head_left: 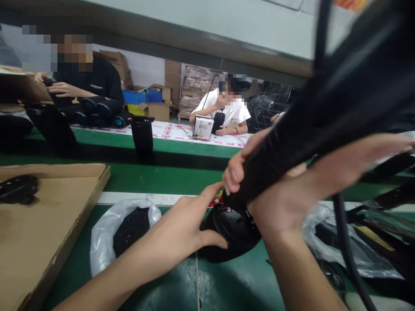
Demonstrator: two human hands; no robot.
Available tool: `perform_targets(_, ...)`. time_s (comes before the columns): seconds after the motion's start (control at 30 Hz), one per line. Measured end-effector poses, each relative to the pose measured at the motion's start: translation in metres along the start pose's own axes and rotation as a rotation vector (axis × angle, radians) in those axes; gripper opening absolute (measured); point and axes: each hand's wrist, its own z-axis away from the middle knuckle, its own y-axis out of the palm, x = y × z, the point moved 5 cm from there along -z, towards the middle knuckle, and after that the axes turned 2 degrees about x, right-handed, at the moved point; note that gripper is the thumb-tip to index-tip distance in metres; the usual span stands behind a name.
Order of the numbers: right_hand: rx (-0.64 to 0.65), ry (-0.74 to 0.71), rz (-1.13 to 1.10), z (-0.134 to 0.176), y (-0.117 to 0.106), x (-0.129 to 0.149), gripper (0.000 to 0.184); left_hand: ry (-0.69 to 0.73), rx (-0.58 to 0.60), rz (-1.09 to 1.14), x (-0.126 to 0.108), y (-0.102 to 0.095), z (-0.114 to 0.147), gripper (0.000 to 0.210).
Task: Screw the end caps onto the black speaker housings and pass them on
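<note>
My left hand (pixel 186 224) is closed around the side of a black rounded speaker housing (pixel 238 231), thumb across its near face. Thin red and yellow wires (pixel 218 201) stick out of the housing by my fingertips. My right hand (pixel 275 190) wraps around a long black electric screwdriver (pixel 292 125), which slants down from the upper right, close to the camera and blurred. Its lower end meets the top of the housing; the tip is hidden. Beside my left forearm sits a clear plastic bag (pixel 100 242) of small black pieces that look like screws (pixel 131 226).
A cardboard tray (pixel 39 233) with a black part (pixel 19 189) lies at left. Another plastic bag (pixel 359 255) and a black cable (pixel 345 242) are at right. Black cylinders (pixel 142 136) stand across the green bench (pixel 129 177). Two people work opposite. A shelf (pixel 207 26) hangs overhead.
</note>
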Motion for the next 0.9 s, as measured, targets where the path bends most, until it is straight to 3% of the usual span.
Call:
perform_targets(0.2,0.059,-0.039,0.014,-0.012,0.014,0.001,0.08,-0.046,-0.038,-0.022,0.002,-0.001,0.0,0.071)
perform_targets(0.6,0.048,0.014,0.054,-0.008,0.007,0.004,0.081,-0.065,-0.028,-0.04,0.002,-0.001,-0.001,0.076)
perform_targets(0.9,0.052,-0.046,0.051,-0.007,0.004,-0.006,0.083,0.022,-0.064,0.138,0.007,0.001,0.0,0.07)
